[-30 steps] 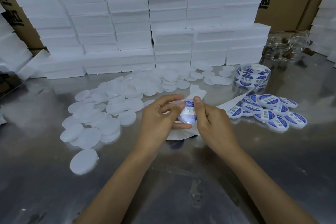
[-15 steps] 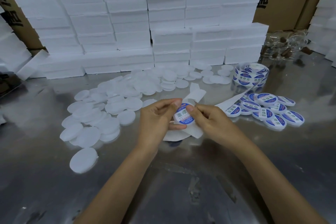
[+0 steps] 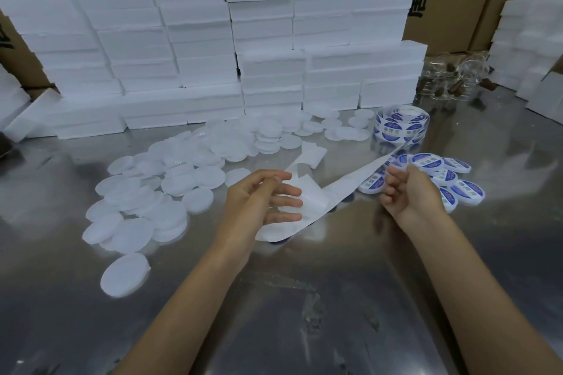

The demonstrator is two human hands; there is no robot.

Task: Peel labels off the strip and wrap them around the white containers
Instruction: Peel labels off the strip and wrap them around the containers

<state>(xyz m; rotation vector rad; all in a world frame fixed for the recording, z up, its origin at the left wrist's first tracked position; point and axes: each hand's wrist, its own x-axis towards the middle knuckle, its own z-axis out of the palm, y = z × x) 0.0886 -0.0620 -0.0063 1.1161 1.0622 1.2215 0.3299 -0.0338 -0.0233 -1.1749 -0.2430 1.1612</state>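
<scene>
Head view: two hands, left hand [image 3: 262,204], right hand [image 3: 411,192], one label roll [image 3: 402,126]

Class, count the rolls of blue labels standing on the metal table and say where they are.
1. The label roll stands at the table's far right, in front of the foam block stacks, its backing strip trailing toward the hands. None seems hidden.
</scene>
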